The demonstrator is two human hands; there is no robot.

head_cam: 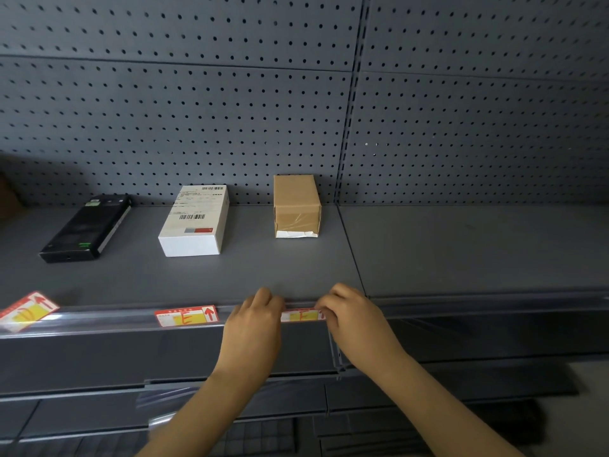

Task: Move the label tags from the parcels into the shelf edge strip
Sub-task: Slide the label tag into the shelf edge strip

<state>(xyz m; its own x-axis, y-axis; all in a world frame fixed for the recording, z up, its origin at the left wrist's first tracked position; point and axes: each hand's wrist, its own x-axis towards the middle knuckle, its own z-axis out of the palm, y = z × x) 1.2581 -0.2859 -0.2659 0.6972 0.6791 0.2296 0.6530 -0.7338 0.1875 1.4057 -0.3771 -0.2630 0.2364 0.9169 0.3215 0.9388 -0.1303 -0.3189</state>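
In the head view, three parcels stand in a row on the grey shelf point(296, 272), well apart from one another: a black box point(86, 227) at the left, lying at a slant, a white box point(195, 222) with printed barcodes in the middle, and a brown cardboard box point(296, 206) wrapped in tape at the right. None of them carries a tag on top.

Three red, white and yellow label tags show. One tag point(28, 311) lies tilted at the far left, at the shelf's front edge; whether it sits inside the strip I cannot tell. A second tag point(186, 315), marked E with a red arrow, sits in the clear shelf edge strip point(108, 319) below the white box. The third tag point(301, 315), marked F, is in the strip below the brown box, between two hands.

The left hand point(255, 328) has its fingers curled over the strip's top edge at the tag's left end. The right hand point(352, 319) pinches the tag's right end, fingertips pressed against the strip
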